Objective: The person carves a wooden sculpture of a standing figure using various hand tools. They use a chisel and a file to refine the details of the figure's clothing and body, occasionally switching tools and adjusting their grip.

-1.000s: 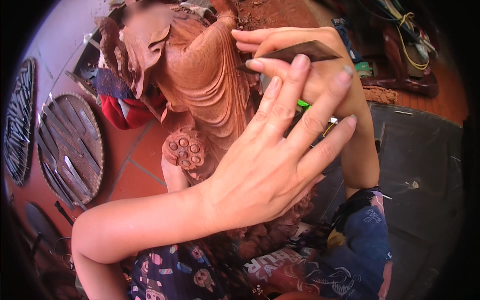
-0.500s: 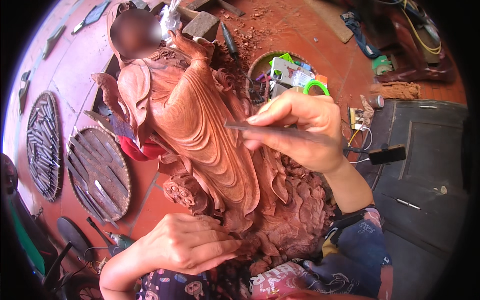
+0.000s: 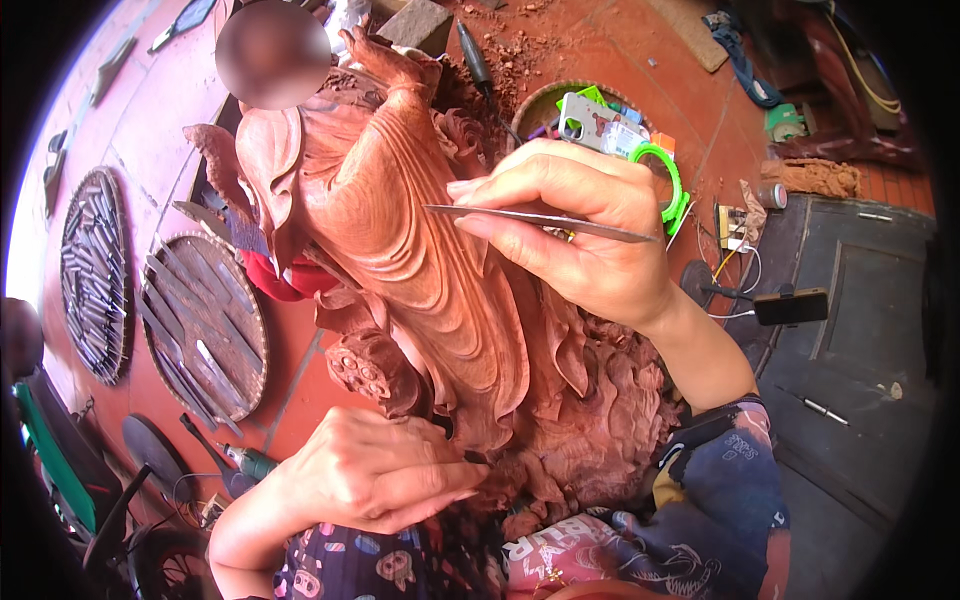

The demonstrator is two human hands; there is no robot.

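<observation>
Head view — right hand (image 3: 590, 185) partly hiding statue (image 3: 400, 235), baskets (image 3: 264, 325) nearby.

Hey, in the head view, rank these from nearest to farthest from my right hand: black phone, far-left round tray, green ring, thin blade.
From the right hand:
1. Thin blade, held in it
2. Green ring, just upper right
3. Black phone, farther right and lower
4. Far-left round tray, across the picture

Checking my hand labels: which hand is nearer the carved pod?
Left. The left hand is just below the carved pod; the right hand is farther off, up and to the right.
</observation>
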